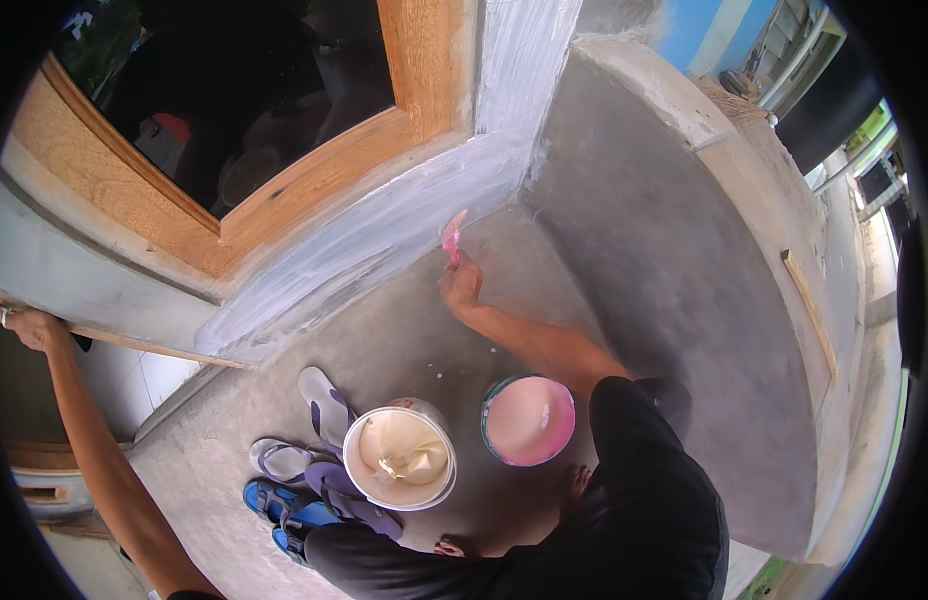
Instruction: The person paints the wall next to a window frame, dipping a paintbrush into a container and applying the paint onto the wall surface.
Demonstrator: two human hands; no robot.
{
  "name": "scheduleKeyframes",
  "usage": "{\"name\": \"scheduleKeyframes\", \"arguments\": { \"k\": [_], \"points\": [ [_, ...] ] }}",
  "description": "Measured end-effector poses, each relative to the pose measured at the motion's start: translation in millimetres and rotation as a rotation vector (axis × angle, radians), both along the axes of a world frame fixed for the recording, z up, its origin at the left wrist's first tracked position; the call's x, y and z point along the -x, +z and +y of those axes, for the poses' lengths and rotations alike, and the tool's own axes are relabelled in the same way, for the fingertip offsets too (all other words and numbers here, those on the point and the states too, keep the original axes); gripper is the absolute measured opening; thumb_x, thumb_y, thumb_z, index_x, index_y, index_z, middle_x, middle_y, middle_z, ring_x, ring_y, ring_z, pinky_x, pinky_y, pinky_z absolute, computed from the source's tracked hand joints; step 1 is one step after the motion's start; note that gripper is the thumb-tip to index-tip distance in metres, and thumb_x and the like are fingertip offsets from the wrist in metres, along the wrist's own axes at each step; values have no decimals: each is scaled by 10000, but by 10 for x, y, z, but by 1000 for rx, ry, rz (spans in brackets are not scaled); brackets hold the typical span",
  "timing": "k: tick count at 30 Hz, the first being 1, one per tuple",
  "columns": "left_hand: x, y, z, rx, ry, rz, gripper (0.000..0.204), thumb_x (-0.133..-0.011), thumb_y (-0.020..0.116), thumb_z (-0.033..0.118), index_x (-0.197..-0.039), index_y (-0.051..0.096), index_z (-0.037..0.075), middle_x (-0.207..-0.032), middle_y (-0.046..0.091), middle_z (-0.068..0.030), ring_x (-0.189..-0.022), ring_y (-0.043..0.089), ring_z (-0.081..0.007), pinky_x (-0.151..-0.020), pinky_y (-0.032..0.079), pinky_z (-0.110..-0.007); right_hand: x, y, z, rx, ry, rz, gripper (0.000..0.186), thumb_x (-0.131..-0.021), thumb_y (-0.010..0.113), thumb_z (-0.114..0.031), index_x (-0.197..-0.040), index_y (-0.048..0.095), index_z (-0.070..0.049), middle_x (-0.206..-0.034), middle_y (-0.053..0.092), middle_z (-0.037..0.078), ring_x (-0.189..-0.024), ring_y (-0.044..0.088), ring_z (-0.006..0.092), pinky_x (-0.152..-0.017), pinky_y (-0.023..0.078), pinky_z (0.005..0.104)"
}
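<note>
Pink brush (452,236), upright, bristles against wall (384,240)

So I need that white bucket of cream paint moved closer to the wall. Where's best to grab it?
Take the white bucket by its rim on the wall-facing side, reaching down from above. It stands upright and open, no handle shows, sandals crowd its left, and the pink-lined bowl sits to its right. Two hands would likely keep it level.
</note>
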State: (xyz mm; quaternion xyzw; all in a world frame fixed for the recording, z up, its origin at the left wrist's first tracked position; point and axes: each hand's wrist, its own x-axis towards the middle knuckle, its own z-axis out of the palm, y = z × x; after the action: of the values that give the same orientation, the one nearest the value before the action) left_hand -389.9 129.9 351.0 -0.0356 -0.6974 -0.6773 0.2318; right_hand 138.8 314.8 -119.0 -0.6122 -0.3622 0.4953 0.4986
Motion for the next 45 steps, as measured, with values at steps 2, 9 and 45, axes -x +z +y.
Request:
{"name": "scheduleKeyframes", "arguments": {
  "k": [2,9,45],
  "points": [
    [-35,204,-448,64,78,59,951,-884,294,715,-1237,573,-123,-1237,601,-258,-1135,569,-393,-1001,429,-446,717,581,-851,-45,356,-230,157,-855,519,-1,-985,605,-11,-795,621,241,-777,636,403,-668,469,443],
    [-183,206,-204,-1,76,-3,950,-847,324,725,-1218,583,-111,-1183,605,-284,-1050,599,-414,-888,524,-517,557,817,-905,-698,962,-426,309,-810,536,40,-1083,658,-37,-890,658,219,-856,652,370,-744,516,441],
    [-1889,-3565,-1792,1141,-1293,650,438,-768,759,325,-1057,660,11,-1159,611,-167,-1119,556,-337,-967,409,-439,-575,3142,-1273,-231,998,-811,293,-911,562,-85,-1169,651,23,-778,661,90,-540,621,175,-555,512,339]
  ]
}}
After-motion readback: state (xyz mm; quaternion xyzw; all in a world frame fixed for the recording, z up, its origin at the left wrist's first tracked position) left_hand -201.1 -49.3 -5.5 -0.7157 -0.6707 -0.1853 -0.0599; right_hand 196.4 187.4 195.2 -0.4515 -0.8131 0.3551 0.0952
